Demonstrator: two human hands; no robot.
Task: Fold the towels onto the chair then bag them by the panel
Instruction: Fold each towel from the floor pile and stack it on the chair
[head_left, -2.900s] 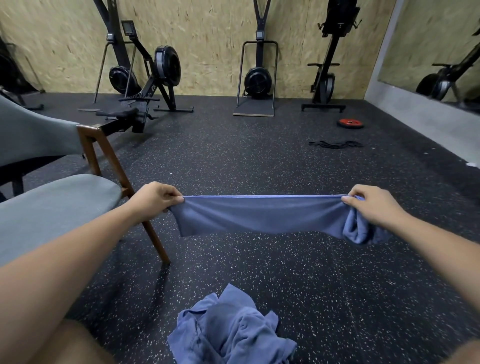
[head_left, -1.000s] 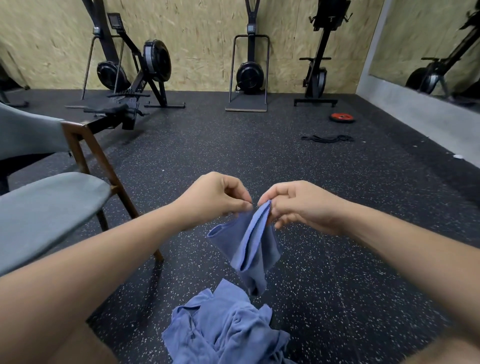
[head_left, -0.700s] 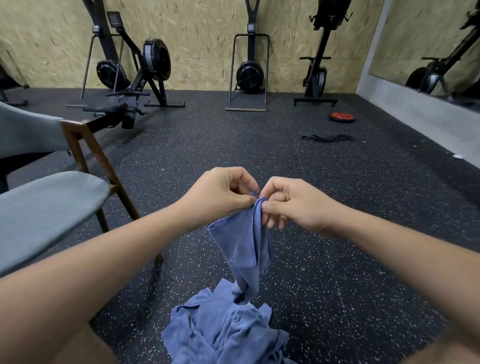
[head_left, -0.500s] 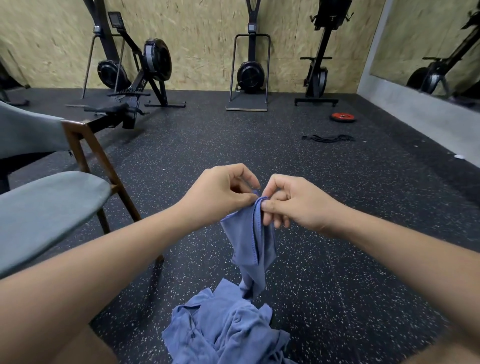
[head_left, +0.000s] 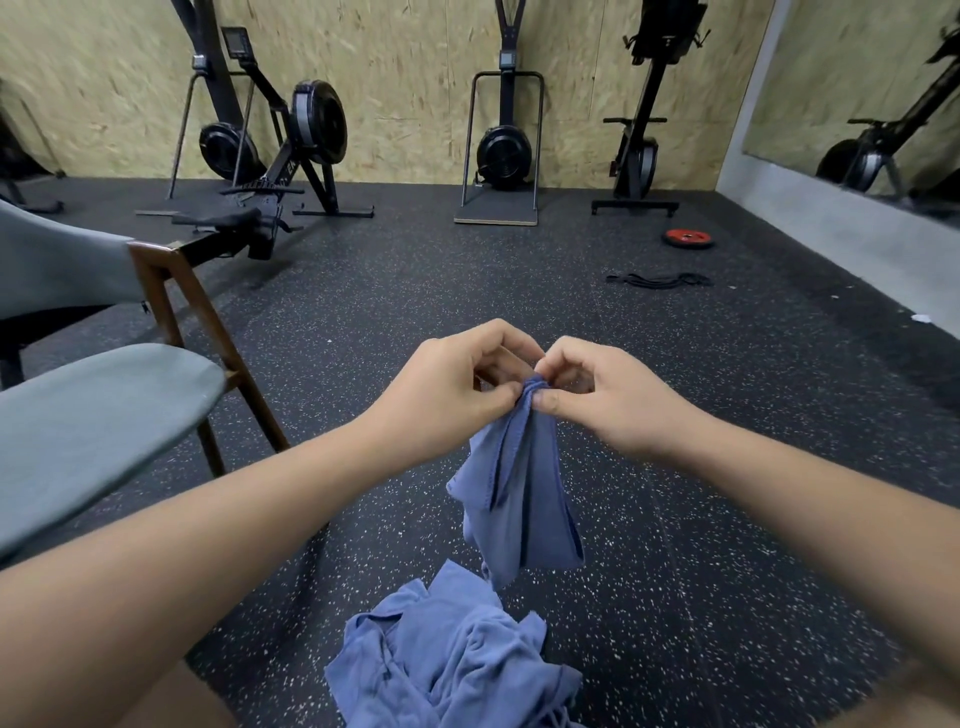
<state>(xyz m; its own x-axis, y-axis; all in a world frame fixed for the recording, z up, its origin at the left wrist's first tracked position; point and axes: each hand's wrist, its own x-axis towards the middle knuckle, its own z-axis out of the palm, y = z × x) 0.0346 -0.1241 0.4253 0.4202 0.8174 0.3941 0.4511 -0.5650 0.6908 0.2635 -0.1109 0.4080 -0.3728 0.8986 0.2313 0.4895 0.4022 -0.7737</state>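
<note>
A blue towel (head_left: 519, 499) hangs folded in front of me, its top corners bunched together. My left hand (head_left: 457, 387) and my right hand (head_left: 597, 395) meet at the middle and both pinch those top corners. Below them a crumpled heap of blue towels (head_left: 452, 660) lies on the dark floor. The grey chair (head_left: 98, 421) with brown wooden legs stands at my left, its seat bare.
Rowing and ski machines (head_left: 291, 140) line the chipboard back wall. A red weight plate (head_left: 687, 238) and a black band (head_left: 657, 280) lie on the speckled floor at the far right. A mirror (head_left: 857, 98) runs along the right wall.
The towel was stretched wide between my hands; they came together at the middle, folding it in half. It now hangs lower and straighter from the pinched corners.
</note>
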